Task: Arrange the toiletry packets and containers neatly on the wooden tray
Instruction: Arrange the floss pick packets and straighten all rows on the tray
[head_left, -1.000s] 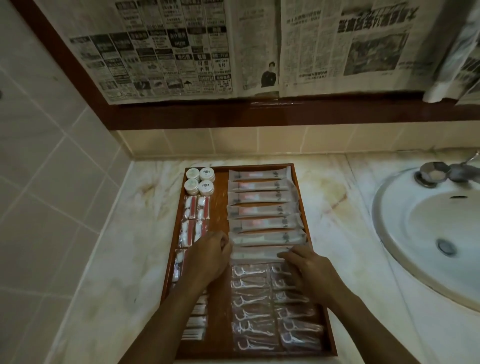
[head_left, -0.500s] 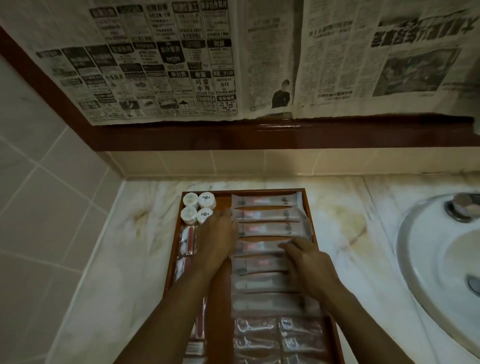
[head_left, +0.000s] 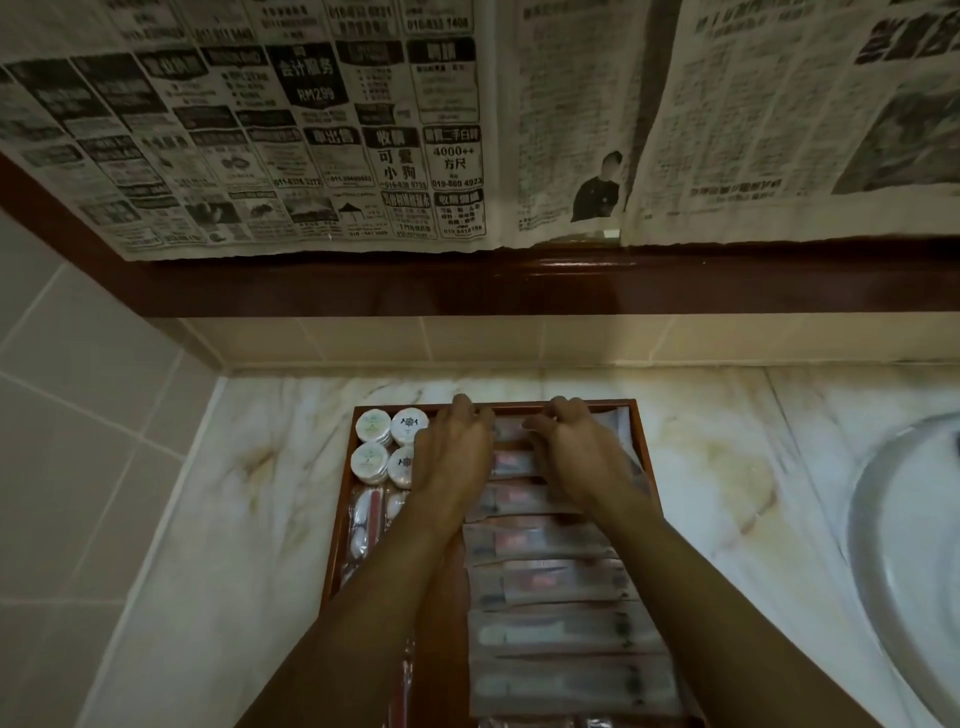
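Observation:
A wooden tray (head_left: 344, 525) lies on the marble counter (head_left: 234, 519). A column of long clear toothbrush packets (head_left: 550, 582) fills its right side. Several white round containers (head_left: 373, 425) sit in its far left corner. Small red-and-white packets (head_left: 363, 525) run down the left side below them. My left hand (head_left: 452, 462) and my right hand (head_left: 579, 454) lie side by side at the far end of the tray. Both press on the topmost long packets, with fingertips close to the far rim. The hands and forearms hide those packets and part of the tray floor.
A white sink (head_left: 904, 582) is set into the counter at the right. Newspaper sheets (head_left: 363, 130) hang over a dark wooden frame (head_left: 519, 286) above the backsplash. A tiled wall (head_left: 78, 415) closes the left side.
Both hands have slid up the column of long packets from near its lower end to the far end of the tray. The view has tilted upward and moved closer.

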